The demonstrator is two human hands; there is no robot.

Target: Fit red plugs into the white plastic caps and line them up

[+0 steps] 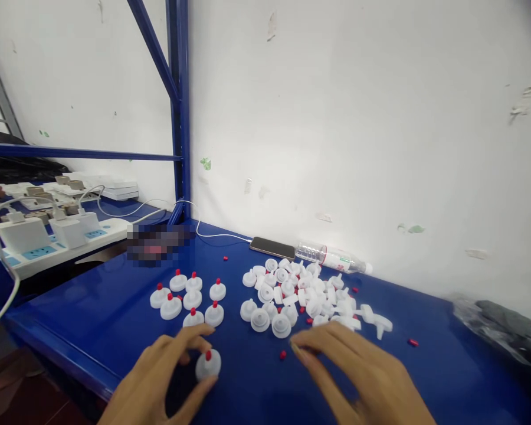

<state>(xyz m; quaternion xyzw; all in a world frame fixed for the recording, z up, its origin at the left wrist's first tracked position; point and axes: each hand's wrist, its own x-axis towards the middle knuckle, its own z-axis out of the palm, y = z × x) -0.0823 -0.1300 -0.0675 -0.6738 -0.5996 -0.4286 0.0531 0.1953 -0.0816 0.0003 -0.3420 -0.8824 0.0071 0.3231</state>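
Note:
My left hand (168, 372) curls its thumb and fingers around a round white cap (207, 367) with a red tip, low over the blue table (243, 389). My right hand (358, 372) has thumb and index fingertips close together; anything between them is too small to make out. Just left of those fingertips lies a small red tip (282, 355). Beyond my left hand stand several white caps (170, 307) with red tips on their spouts. Ahead of my right hand spreads a pile of white caps (305, 289) without tips, with small red pieces scattered among them.
A phone (272, 248) on a white cable and a clear plastic bottle (331, 258) lie along the wall. At left, a power strip (71, 248) holds several white chargers. A blue post (183, 112) rises at the back. Dark bagged material (508, 324) sits at right.

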